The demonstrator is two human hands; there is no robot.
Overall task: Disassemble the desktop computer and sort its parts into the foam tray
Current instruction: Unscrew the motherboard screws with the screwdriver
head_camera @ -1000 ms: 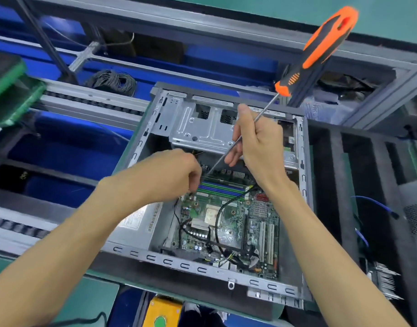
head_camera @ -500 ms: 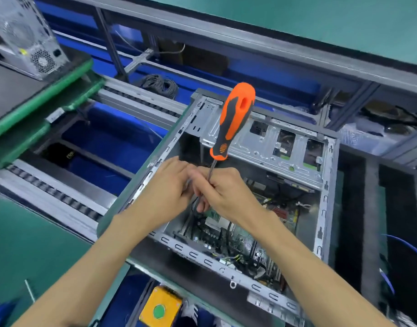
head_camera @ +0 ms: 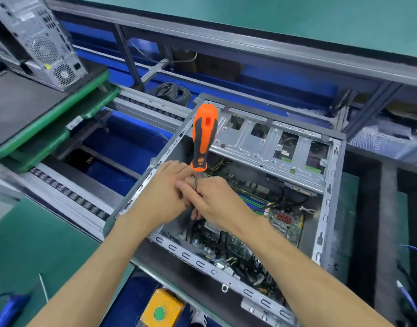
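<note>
An open desktop computer case [head_camera: 325, 208] lies on its side, its green motherboard [head_camera: 280, 220] exposed inside. A screwdriver with an orange and black handle [head_camera: 204, 138] stands nearly upright over the case's left inner corner. My right hand [head_camera: 217, 204] grips its metal shaft below the handle. My left hand [head_camera: 165, 197] sits pressed against the right one, its fingers curled at the same spot; what they pinch is hidden. The black foam tray [head_camera: 389, 208] lies to the right of the case.
A roller conveyor [head_camera: 68, 194] runs along the left. Another computer tower [head_camera: 39, 41] stands on a green-edged pallet at far left. A yellow box with a green button [head_camera: 161, 310] sits below the case. Blue cables [head_camera: 408, 296] lie in the tray. A blue tool [head_camera: 11, 308] rests bottom left.
The screwdriver has swung from leaning right to nearly upright. Both hands moved together to the case's left inner corner, and my view shifted left.
</note>
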